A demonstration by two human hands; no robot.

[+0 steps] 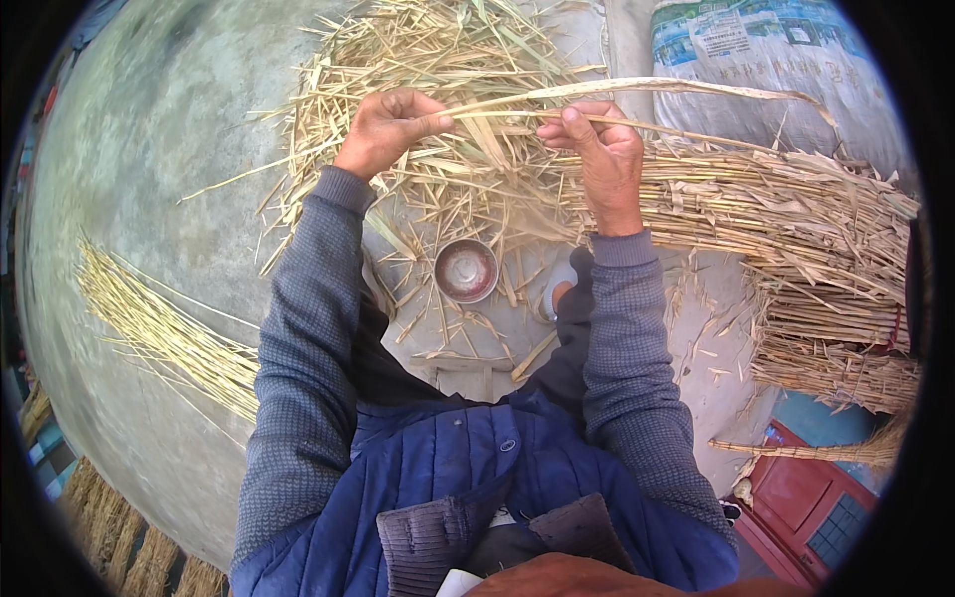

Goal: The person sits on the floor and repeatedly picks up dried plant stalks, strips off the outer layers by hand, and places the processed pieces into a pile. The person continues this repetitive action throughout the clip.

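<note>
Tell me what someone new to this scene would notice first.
Probably the big heap of loose straw at top centre, with the left hand and right hand holding a slender stalk over it. Next, the thick stack of dry stalks at the right, and the small round bowl just below the heap.

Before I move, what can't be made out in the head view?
- Head view: the thin tan dry stalk, where the bare left hand covers it.
- Head view: the yellow straw bundle, its right end behind the grey left sleeve.
- Head view: blue-white printed sack, cut by the upper edge.
</note>
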